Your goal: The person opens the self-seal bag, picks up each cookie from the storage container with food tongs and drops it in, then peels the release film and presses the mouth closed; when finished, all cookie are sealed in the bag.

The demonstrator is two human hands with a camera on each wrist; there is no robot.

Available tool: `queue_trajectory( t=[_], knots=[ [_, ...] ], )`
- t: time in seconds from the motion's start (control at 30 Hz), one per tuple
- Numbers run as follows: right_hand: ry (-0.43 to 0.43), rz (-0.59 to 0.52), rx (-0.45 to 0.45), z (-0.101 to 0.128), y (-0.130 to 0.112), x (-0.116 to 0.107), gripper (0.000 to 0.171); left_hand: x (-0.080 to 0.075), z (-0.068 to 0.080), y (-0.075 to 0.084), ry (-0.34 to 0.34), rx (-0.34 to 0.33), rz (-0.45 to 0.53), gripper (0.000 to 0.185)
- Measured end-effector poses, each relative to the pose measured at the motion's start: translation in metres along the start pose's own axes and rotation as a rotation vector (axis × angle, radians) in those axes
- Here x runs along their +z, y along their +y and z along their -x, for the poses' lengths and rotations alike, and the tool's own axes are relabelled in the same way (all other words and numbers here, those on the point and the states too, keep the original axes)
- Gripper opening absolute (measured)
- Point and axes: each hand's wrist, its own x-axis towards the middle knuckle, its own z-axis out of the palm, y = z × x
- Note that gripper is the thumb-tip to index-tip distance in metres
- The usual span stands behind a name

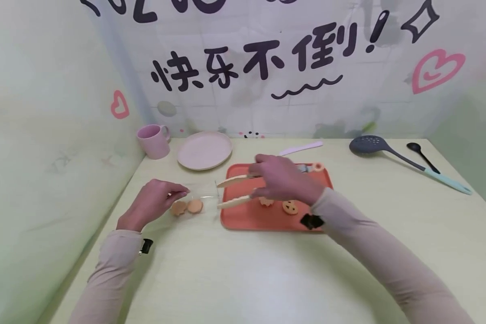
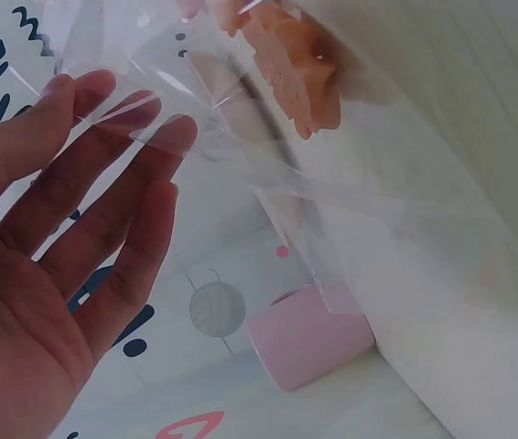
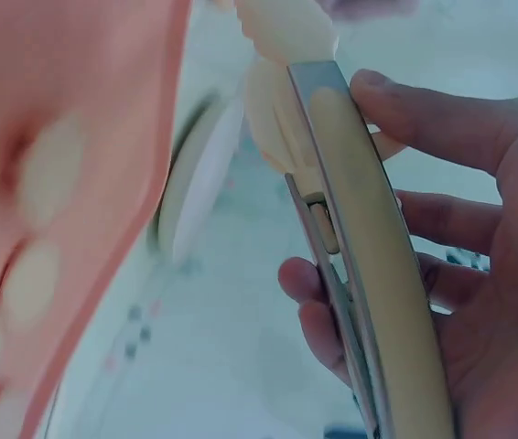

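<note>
My left hand [image 1: 155,200] pinches the edge of a clear plastic bag [image 2: 332,197] between thumb and fingertips. Two round toy cookies [image 1: 195,206] show in the bag, left of the orange tray [image 1: 275,223]. In the left wrist view one brown cookie [image 2: 297,73] has a scalloped edge. Over the tray, my right hand [image 1: 281,179] grips a pair of tongs [image 3: 369,247] with cream handles and pale scalloped tips. The tongs are spread in the head view, their tips pointing left at the bag's mouth. Cookies [image 1: 290,207] lie on the tray beneath the right hand.
A pink mug [image 1: 154,143] and a pink plate [image 1: 204,151] stand at the back left. Behind the tray lies a lilac knife [image 1: 301,148]. A slotted ladle [image 1: 370,145] and a small black spoon [image 1: 423,156] lie at the back right. A printed wall closes off the table's far side.
</note>
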Motion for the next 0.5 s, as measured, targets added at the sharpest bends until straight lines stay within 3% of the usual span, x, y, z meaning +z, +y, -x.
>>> queue_trajectory(
  t=[0.27, 0.5],
  knots=[
    [0.090, 0.037, 0.044, 0.064, 0.045, -0.002, 0.049, 0.003, 0.000, 0.001, -0.008, -0.006, 0.002, 0.016],
    [0.139, 0.024, 0.084, 0.093, 0.066, 0.012, 0.049, 0.003, -0.004, 0.002, -0.005, 0.001, 0.012, 0.016]
  ],
)
